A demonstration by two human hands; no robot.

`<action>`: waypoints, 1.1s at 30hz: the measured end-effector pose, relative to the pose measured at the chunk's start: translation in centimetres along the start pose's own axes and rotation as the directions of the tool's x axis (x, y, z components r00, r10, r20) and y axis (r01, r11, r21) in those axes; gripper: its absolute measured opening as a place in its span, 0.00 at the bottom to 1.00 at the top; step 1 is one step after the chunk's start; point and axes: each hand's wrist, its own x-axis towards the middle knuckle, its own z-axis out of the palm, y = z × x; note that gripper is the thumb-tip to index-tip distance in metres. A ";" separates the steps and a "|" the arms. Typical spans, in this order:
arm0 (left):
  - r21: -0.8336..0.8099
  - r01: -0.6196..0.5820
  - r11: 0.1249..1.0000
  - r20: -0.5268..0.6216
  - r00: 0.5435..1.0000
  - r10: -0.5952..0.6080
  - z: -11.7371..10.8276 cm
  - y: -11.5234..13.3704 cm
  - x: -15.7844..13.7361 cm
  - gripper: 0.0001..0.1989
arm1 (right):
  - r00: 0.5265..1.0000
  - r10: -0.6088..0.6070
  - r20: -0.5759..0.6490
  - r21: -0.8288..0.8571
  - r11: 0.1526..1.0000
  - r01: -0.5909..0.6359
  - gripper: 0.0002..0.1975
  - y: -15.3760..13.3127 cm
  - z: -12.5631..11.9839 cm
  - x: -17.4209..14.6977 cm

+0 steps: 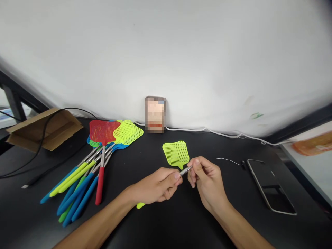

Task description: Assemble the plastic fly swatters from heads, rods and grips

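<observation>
My left hand point(159, 186) is closed around a fly swatter's handle rod, whose silver metal end point(185, 170) sticks out past the thumb. A yellow-green grip end point(140, 205) shows below that hand. With closed fingertips, my right hand point(210, 178) pinches the thin tip of the rod. Just beyond both hands is a yellow-green perforated swatter head point(176, 153), its short neck pointing toward the rod. Whether neck and rod are joined cannot be made out.
Several fly swatters with red point(103, 131), yellow-green point(128, 132) and blue parts lie piled on the black table at left. Behind them sits an open cardboard box point(46, 128). A phone point(271, 186) lies at right. A blurred-out upright object point(155, 114) leans on the wall beside a white cable point(186, 129).
</observation>
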 end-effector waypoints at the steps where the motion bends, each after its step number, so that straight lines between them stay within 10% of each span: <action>1: 0.010 0.005 1.000 0.000 1.000 -0.005 -0.1 0.1 -0.1 0.25 | 0.999 -0.014 -0.033 0.010 1.000 0.014 0.16 -0.3 -0.3 0.3; 7: 0.117 0.020 0.993 0.037 0.999 -0.025 -0.4 0.8 -0.4 0.27 | 0.934 -0.159 -0.319 0.071 0.979 0.191 0.17 -3.9 -4.4 3.4; 18: 0.306 -0.005 0.952 0.107 0.994 -0.029 -1.4 2.0 -1.4 0.25 | 0.845 -0.294 -0.446 0.073 0.929 0.362 0.10 -7.8 -10.7 4.9; 33: 0.340 -0.124 0.932 0.051 0.992 0.114 -1.5 2.0 -1.4 0.24 | 0.933 -0.221 -0.284 0.048 0.969 0.244 0.16 -3.8 -2.7 1.8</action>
